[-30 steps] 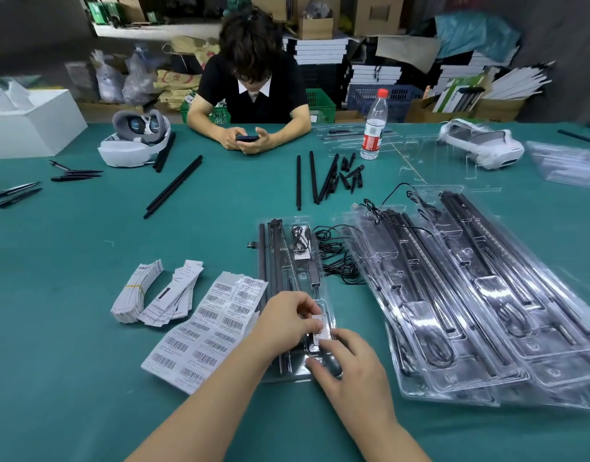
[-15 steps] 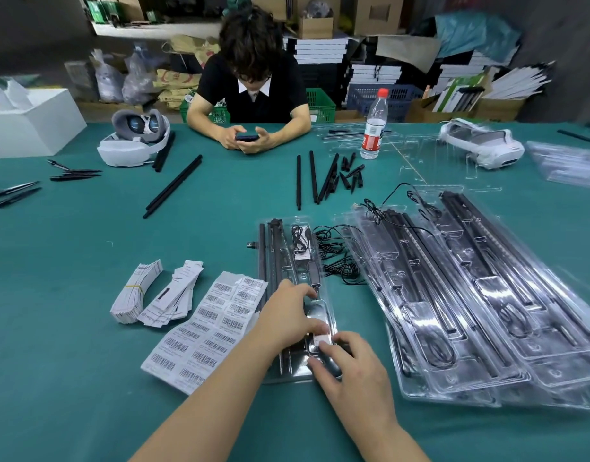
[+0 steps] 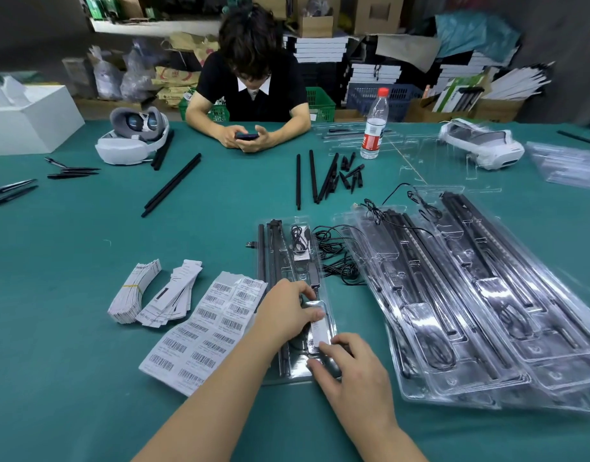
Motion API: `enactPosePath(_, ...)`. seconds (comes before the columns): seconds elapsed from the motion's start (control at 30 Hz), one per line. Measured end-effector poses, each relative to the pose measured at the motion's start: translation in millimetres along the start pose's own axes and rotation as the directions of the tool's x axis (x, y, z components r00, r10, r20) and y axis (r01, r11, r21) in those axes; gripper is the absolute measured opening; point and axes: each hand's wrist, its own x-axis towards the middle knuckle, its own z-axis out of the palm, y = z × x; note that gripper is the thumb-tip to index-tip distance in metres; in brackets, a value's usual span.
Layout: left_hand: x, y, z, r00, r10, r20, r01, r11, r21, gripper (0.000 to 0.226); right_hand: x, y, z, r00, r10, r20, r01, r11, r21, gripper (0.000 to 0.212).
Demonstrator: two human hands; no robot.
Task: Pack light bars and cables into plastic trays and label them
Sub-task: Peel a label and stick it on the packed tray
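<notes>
Sticking the small white barcode label (image 3: 317, 331) onto the clear plastic tray (image 3: 327, 288) mid-table: left hand (image 3: 287, 311) pinches its top edge, right hand (image 3: 350, 368) fingers flat, pressing its lower end. I'd rub outward so it doesn't bubble, and keep it square

- The left hand (image 3: 288, 313) is bare: no glove, ring or other covering shows on it.
- The left forearm (image 3: 207, 395) enters from the lower centre of the frame and is bare along all its visible length; no sleeve, cuff, watch or band shows.
- The right hand (image 3: 352, 371) is also bare, with short, unpainted nails on its fingers (image 3: 315, 363).
- The right forearm (image 3: 392, 441) comes in at the bottom edge, right of centre, bare to the frame's edge.
- No clothing on the wearer's body is in view, so what is worn cannot be told.
</notes>
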Motion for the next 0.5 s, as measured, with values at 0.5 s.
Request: enactPosePath(0.5,-18.4,-12.9,-10.9,0.963,0.093,0.252,-0.103,0.994,0.028,0.097,4.4,-8.3,-11.6,0.997,0.073,-0.031,-0.071,0.994,0.081,0.02)
